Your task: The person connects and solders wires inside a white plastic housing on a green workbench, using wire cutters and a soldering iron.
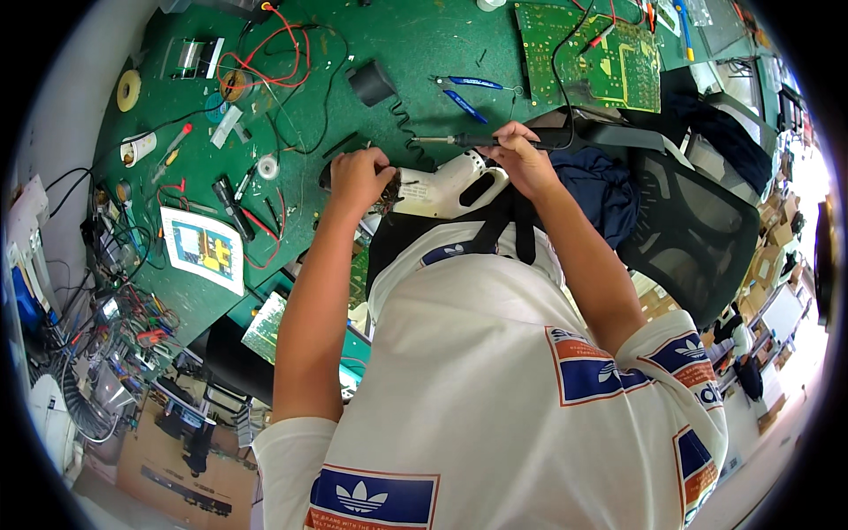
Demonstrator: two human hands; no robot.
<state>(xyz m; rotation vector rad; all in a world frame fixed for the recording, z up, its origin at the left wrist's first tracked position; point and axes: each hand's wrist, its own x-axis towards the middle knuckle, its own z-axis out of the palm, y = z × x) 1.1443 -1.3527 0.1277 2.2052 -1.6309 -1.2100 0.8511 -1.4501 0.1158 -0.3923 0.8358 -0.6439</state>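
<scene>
A white plastic handheld device with a looped grip and printed text lies in front of my body at the bench edge. My left hand is closed around its dark left end, where wires and inner parts show; the fingertips are partly hidden. My right hand grips a soldering iron above the device's right end. The iron's metal tip points left, apart from the device, and its black cable runs up and right. Behind the device a black coiled cord leads to a dark grey block.
On the green bench lie blue-handled cutters, a large green circuit board, a solder spool, red test leads, a flashlight and a printed sheet. A black mesh chair stands at right.
</scene>
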